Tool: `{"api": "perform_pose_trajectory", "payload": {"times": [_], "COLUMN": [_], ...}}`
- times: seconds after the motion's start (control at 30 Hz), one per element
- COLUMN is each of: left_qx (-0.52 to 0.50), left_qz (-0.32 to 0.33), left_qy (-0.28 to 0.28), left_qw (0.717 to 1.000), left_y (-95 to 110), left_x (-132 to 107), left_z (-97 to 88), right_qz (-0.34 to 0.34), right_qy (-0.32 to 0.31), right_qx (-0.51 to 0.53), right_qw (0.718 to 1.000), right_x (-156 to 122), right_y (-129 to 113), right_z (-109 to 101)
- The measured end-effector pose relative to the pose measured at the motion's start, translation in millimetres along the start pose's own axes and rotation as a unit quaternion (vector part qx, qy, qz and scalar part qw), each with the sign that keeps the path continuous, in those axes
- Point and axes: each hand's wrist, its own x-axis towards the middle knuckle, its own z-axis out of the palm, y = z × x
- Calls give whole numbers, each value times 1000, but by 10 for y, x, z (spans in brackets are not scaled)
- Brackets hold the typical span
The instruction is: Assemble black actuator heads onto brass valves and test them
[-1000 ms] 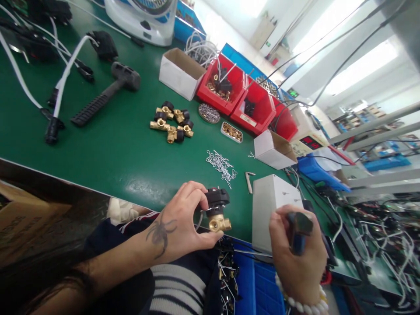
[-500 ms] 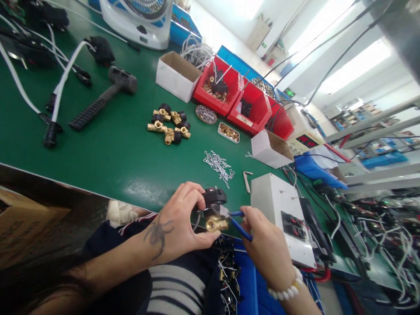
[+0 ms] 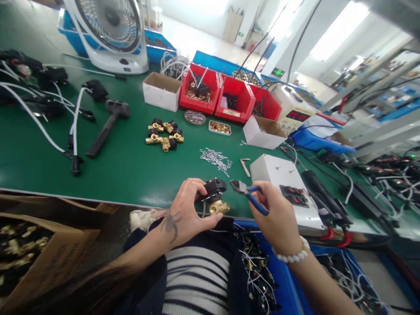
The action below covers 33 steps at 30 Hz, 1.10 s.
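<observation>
Between the thumb and fingers of my left hand (image 3: 188,203) is a valve assembly (image 3: 216,196), a round black housing on top of a brass body, held over the table's front edge. My right hand (image 3: 275,214) is closed around the blue handles of diagonal cutting pliers (image 3: 251,194). Their metal jaws point left, a short way from the assembly and not touching it. Just beyond lies a loose pile of silver cotter pins (image 3: 215,160). A bent metal piece (image 3: 244,167) rests to the right of the pile. Farther left, brass valve bodies (image 3: 166,135) with black caps are grouped.
Red bins (image 3: 201,89), small white boxes (image 3: 162,91) and a tin of brass parts (image 3: 219,127) line the back. A hammer (image 3: 110,127) and a fan (image 3: 114,35) stand left. A grey control box (image 3: 274,173) is right. A blue crate (image 3: 282,267) sits below the edge.
The pliers have moved off the assembly to the right with my right hand; their jaws touched its neck before. My left hand still holds the assembly. The camera view has shifted.
</observation>
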Motion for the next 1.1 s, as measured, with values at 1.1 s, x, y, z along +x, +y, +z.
{"api": "perform_pose_trajectory", "payload": {"times": [1.1], "left_qx": [133], "left_qz": [310], "left_qy": [-53], "left_qw": [940], "left_y": [688], "left_x": [-29], "left_z": [-466], "right_qz": [77], "right_qy": [27], "right_qx": [676], "right_qw": [733], "right_x": [-365], "right_y": [-624], "right_z": [-50]}}
